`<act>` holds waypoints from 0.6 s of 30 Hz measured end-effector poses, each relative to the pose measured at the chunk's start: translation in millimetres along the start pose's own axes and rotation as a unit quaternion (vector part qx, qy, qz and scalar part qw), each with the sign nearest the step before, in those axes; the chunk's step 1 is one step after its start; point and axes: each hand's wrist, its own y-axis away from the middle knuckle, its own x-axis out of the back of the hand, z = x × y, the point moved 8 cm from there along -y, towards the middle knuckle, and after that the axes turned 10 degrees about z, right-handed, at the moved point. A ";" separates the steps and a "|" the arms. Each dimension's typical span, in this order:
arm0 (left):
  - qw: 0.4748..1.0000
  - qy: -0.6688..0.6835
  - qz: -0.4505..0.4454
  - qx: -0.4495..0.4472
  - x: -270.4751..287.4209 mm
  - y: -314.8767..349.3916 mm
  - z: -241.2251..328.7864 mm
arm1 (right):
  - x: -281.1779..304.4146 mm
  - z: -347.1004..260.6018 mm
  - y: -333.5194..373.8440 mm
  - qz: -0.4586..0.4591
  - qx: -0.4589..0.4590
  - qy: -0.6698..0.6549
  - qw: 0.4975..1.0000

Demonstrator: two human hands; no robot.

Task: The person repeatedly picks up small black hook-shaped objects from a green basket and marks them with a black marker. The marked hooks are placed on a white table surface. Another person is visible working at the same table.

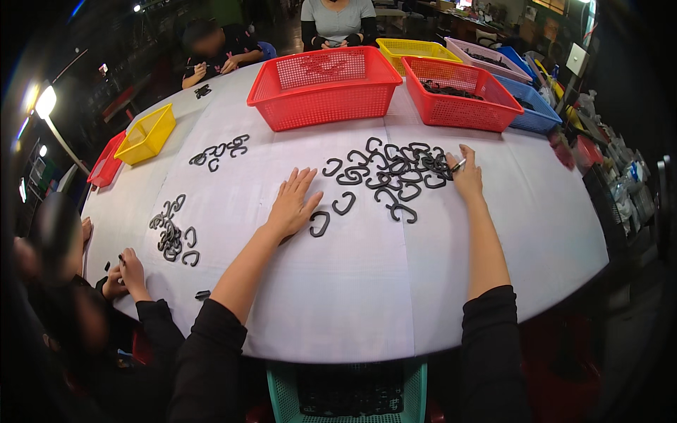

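My left hand (293, 206) is over the white tabletop, fingers stretched out and apart, with nothing in it. Beside it lie single black C-shaped pieces (319, 224), which look like open hooks or carabiner bodies. To the right is a loose heap of the same black C-shaped pieces (398, 166), some overlapping. At the heap's right edge, my right hand (467, 178) grips a slim pen-like tool (458, 166), dark with a pale part. Its index finger points up. Whether that hand also touches a piece is hard to tell.
Red baskets (321, 106) (469, 109), a yellow basket (419, 48) and a blue basket (532, 106) line the far side. Smaller piles (169, 236) (215, 153) lie left. A co-worker's hands (127, 275) work at the left edge; two people sit opposite. A green basket (282, 395) stands below the near edge.
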 end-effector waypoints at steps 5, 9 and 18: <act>0.998 0.024 -0.046 -0.040 -61.4 -110.1 11.3 | -19.5 -29.2 10.1 -0.061 0.035 0.027 0.997; 0.986 0.031 -0.118 -0.117 -115.1 -164.3 73.2 | -26.8 -34.6 9.7 -0.099 0.046 0.047 0.993; 0.969 0.060 -0.122 -0.207 -115.3 -123.5 109.2 | -34.7 -79.9 38.3 -0.160 0.125 -0.001 0.979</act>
